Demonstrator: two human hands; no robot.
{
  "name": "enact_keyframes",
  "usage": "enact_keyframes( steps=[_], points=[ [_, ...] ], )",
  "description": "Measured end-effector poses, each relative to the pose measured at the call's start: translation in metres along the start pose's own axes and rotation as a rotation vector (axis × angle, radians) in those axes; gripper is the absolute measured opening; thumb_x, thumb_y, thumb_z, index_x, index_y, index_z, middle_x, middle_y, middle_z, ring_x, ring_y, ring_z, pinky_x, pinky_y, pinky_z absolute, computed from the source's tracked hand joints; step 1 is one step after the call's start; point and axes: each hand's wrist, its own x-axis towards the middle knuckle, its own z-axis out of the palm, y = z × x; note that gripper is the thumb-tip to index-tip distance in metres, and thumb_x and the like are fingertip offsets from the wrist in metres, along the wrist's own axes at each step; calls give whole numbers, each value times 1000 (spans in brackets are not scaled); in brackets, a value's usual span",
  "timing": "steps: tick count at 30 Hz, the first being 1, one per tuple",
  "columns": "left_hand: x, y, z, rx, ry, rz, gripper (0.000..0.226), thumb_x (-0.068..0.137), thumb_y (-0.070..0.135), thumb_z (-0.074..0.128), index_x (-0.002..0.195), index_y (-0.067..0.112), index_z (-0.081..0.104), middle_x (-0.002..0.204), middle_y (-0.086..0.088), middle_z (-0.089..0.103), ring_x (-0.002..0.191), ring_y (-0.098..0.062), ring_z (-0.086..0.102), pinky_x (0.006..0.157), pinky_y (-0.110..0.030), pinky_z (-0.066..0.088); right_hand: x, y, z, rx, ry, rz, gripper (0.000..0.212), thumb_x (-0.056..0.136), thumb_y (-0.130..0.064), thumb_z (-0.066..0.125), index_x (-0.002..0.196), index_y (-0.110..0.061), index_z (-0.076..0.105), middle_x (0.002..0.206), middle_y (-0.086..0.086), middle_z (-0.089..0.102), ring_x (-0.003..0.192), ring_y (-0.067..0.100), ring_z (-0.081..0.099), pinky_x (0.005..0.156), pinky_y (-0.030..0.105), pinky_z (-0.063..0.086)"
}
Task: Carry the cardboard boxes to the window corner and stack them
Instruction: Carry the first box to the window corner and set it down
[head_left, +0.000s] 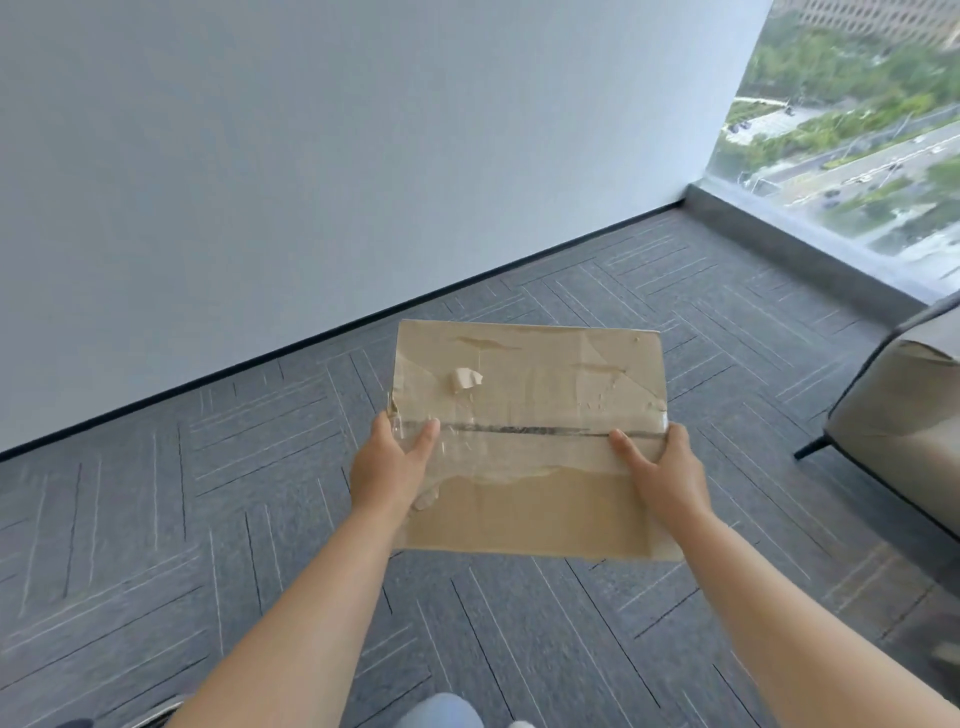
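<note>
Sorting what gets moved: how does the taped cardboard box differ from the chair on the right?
The worn brown cardboard box is gripped by the left hand and right hand; the grey-brown upholstered chair stands on the carpet. The box shows whole; the chair is cut by the frame edge. The box is creased and taped; the chair bears no tape. Both are brownish.

Brown cardboard box (530, 384): matt paper board, creased, top skin torn in patches | tape strip (519, 457) across it: clear plastic, glossy, wrinkled | floor (156, 519): grey carpet tiles, rough matt pile | far wall (311, 156): smooth matt paint | window (857, 130), far right: glossy glass | armchair (904, 431), right: smooth taupe upholstery, faint sheen.
</note>
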Motion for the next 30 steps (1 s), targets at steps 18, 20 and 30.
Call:
enact_keyframes(
  steps=[18, 20, 30],
  points=[
    [381, 134, 43, 27, -175, 229, 68, 87, 55, 49, 137, 12, 34, 139, -8, 47, 124, -29, 48, 92, -38, 43, 285, -151, 97, 97, 218, 104, 53, 81, -53, 61, 113, -14, 42, 103, 4, 56, 90, 25, 54, 75, 36, 44],
    [413, 151, 51, 16, -190, 245, 64, 87, 52, 51, 135, 12, 37, 138, -7, 48, 123, -27, 49, 91, -36, 42, 313, -165, 101, 120, 236, 110, 54, 82, -52, 61, 116, -14, 43, 104, 4, 56, 92, 25, 54, 76, 36, 44],
    [548, 237, 130, 25, -234, 271, 66, 85, 57, 51, 134, 15, 39, 134, -5, 52, 121, -27, 51, 93, -39, 45, 467, -196, 90, 129, 291, 156, 54, 81, -53, 62, 115, -16, 43, 103, 2, 55, 93, 24, 55, 79, 38, 46]
  ],
)
